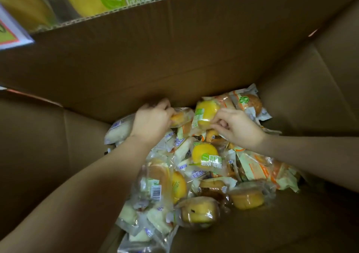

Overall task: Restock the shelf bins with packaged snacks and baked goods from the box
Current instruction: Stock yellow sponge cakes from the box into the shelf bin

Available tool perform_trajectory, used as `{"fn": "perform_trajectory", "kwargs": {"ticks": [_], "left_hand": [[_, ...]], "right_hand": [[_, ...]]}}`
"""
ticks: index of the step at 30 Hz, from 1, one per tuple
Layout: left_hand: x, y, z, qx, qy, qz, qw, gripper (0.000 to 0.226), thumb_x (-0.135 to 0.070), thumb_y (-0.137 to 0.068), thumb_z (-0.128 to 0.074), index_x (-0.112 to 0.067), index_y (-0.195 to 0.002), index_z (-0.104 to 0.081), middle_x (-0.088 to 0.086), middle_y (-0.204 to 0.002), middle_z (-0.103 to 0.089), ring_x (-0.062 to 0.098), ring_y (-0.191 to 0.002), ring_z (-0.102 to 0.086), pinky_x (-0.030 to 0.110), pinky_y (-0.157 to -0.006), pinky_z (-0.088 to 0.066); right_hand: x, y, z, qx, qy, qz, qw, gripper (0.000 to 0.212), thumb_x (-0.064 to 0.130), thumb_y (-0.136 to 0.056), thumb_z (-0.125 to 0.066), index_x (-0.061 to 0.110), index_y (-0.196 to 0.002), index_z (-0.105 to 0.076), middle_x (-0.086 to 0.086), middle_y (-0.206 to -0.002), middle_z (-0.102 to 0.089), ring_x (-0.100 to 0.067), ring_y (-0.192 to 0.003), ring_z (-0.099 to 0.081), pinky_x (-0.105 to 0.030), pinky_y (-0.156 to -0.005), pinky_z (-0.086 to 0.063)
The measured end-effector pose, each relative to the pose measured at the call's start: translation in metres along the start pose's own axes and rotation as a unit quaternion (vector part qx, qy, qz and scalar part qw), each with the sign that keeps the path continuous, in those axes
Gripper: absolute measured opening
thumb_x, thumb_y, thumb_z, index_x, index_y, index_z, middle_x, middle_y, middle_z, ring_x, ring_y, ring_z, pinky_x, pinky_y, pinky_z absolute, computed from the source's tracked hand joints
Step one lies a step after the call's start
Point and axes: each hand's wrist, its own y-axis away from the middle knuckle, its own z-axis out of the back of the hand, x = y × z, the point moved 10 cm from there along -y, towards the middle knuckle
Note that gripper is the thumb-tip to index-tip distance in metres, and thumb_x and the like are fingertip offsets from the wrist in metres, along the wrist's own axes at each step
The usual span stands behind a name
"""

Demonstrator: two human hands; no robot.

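Right on the snack pile (196,177), a round yellow cake in clear plastic (205,114) is pinched by curled fingers of the right hand (240,129). Beside it, the left hand (150,122) grips a golden bun packet (181,117). All sit inside a big brown cardboard box (174,58).

Green characters 青柠 are showing on the large yellow packet (87,2) and on the small cake packet (206,153); other print is looking blurred.
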Motion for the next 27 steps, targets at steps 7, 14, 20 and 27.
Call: {"fn": "perform_trajectory", "kwargs": {"ticks": [7, 14, 20, 27], "left_hand": [[-0.026, 0.019, 0.046, -0.072, 0.001, -0.099, 0.993, 0.013, -0.015, -0.07, -0.076, -0.014, -0.074, -0.064, 0.005, -0.093, -0.063, 0.025, -0.06, -0.057, 0.029, -0.055, -0.041], [-0.06, 0.038, 0.044, 0.088, 0.038, -0.184, 0.978, 0.02, -0.023, -0.092, -0.047, -0.011, -0.101, -0.06, 0.007, -0.136, -0.048, 0.03, -0.09, -0.061, 0.039, -0.068, -0.051], [-0.035, 0.051, 0.028, 0.175, 0.158, -0.07, 0.969, 0.017, -0.019, -0.092, -0.059, -0.021, -0.083, -0.045, 0.003, -0.131, -0.051, 0.022, -0.109, -0.056, 0.036, -0.092, -0.043], [-0.069, 0.064, 0.017, 0.237, 0.131, -0.107, 0.957, 0.018, -0.022, -0.095, -0.053, -0.018, -0.084, -0.04, -0.004, -0.154, -0.028, 0.019, -0.124, -0.049, 0.031, -0.091, -0.042]], "right_hand": [[-0.014, 0.041, -0.021, 0.015, -0.115, -0.138, 0.984, 0.027, 0.012, -0.09, -0.062, 0.024, -0.072, -0.046, 0.008, -0.049, -0.046, -0.007, -0.049, -0.048, -0.018, -0.052, -0.036], [-0.037, 0.065, -0.041, 0.001, -0.172, -0.305, 0.937, 0.021, 0.017, -0.088, -0.066, 0.022, -0.071, -0.055, 0.004, -0.075, -0.06, -0.014, -0.075, -0.057, -0.023, -0.067, -0.04], [-0.039, 0.07, -0.068, 0.031, -0.281, -0.403, 0.87, 0.016, 0.015, -0.085, -0.071, 0.019, -0.073, -0.061, 0.004, -0.074, -0.059, -0.007, -0.053, -0.046, -0.014, -0.039, -0.036], [-0.031, 0.075, -0.08, 0.139, -0.322, -0.436, 0.829, 0.007, 0.013, -0.083, -0.072, 0.015, -0.088, -0.067, -0.004, -0.112, -0.063, -0.018, -0.108, -0.055, -0.031, -0.087, -0.044]]}}
